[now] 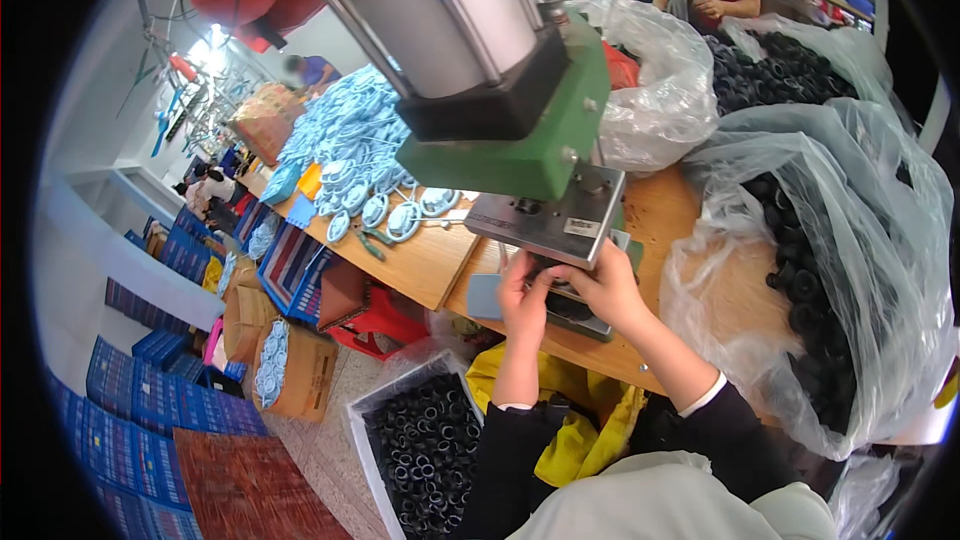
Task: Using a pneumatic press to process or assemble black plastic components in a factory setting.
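Both hands meet under the steel plate (545, 215) of a green bench press (520, 165). My left hand (524, 295) comes up on the left, with thumb and fingers closed in a pinch. On the other side my right hand (608, 288) is also closed, its fingertips close to the left thumb. Something small and dark sits between the fingertips, partly hidden by fingers and plate; its kind cannot be made out. Just below the hands is the dark lower fixture (572, 310) of the press.
A white bin (362, 445) of black rings stands low at left. Black round parts (800, 285) fill a clear plastic bag (880, 240) at right. Light-blue corded pieces (345, 140) and green-handled pliers (370, 246) lie on the wooden table (425, 265). People work farther back.
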Available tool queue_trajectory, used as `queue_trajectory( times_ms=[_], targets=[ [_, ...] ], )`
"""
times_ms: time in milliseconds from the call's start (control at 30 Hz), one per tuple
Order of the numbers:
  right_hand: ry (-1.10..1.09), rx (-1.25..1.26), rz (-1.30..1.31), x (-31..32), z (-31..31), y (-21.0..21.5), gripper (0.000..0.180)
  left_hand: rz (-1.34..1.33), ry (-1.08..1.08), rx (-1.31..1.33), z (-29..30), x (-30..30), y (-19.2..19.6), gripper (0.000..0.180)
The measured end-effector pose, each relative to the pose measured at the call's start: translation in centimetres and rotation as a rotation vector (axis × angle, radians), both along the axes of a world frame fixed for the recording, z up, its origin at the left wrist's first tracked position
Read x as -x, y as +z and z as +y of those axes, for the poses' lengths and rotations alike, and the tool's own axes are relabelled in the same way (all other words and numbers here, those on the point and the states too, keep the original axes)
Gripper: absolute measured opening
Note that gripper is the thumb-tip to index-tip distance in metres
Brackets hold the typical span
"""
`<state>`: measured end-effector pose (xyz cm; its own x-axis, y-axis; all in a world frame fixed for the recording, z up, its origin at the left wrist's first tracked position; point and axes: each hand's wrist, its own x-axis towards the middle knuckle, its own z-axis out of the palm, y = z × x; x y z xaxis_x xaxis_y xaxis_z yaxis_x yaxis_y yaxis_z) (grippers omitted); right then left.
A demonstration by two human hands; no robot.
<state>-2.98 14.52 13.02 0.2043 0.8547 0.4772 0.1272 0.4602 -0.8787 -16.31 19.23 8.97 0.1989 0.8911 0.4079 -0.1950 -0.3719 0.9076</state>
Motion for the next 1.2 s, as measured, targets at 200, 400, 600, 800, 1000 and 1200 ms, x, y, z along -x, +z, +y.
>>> queue_trajectory(
  times_ms=[200,400,600,800,1000,1200],
  targets=[
    [-0.004,0.003,0.063,-0.3,-0.8,-0.6,0.036,0.031,-0.025,0.000,-0.8,-0.5,0.1,0.041],
    [-0.036,0.099,0.089,0.0,-0.9,0.0,0.036,-0.013,-0.052,0.046,-1.1,-0.6,0.9,0.042],
    [-0.172,0.069,0.043,1.3,-0.4,0.1,0.034,-0.047,-0.047,0.097,-1.1,0.0,1.0,0.042],
    [-0.187,0.111,0.098,1.1,0.1,-0.6,0.035,-0.109,-0.132,0.111,-1.2,-1.0,1.9,0.042],
    [-0.217,-0.031,0.261,2.1,-0.1,-1.2,0.026,-0.105,-0.083,0.091,-1.6,-0.3,1.8,0.043],
    [-0.365,-0.078,0.002,1.1,-0.9,-0.5,0.027,0.413,0.271,-0.217,-0.6,-0.8,0.3,0.040]
  ],
)
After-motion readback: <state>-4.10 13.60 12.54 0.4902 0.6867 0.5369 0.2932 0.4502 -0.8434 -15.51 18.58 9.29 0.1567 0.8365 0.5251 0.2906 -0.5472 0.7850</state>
